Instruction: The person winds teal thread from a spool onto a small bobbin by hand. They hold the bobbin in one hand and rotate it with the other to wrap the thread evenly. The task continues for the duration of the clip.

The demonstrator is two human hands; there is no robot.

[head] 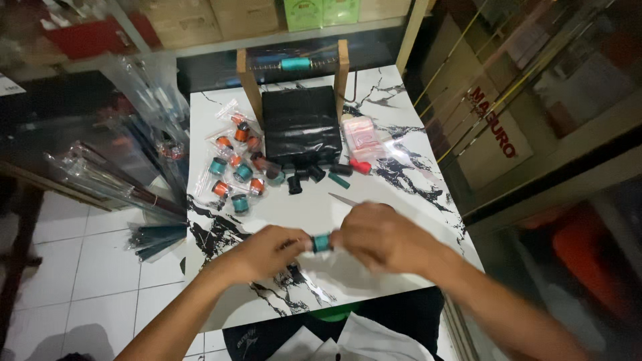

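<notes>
- Two bare hands meet low over a white desk [414,167] with black marble lines.
- The left hand [267,251] comes in from about 7 o'clock. Its fingers are curled shut around one end of a small teal ring part [322,243].
- The right hand [381,237] comes in from about 4 o'clock. Its fingers are bent closed on the other end of the same teal ring part. The picture is blurry here, so how the fingertips sit is hard to tell.
- The teal ring part sits between the two hands, just above the desk, near the bottom middle of the view.
- At 12 o'clock from the hands stands a black box [299,125] in a wooden frame [342,67].
- A thin silver blade [344,199] lies on the desk just above the right hand.
- At 11 o'clock from the hands lies a bunch of small orange and teal parts [234,170] in little clear bags.
- Some small black caps [304,177] lie right below the black box.
- A small red cap [361,166] lies at 1 o'clock, next to a pink clear bag [361,137].
- Long clear bags of thin rods [114,174] lie off the desk at 9 o'clock.
</notes>
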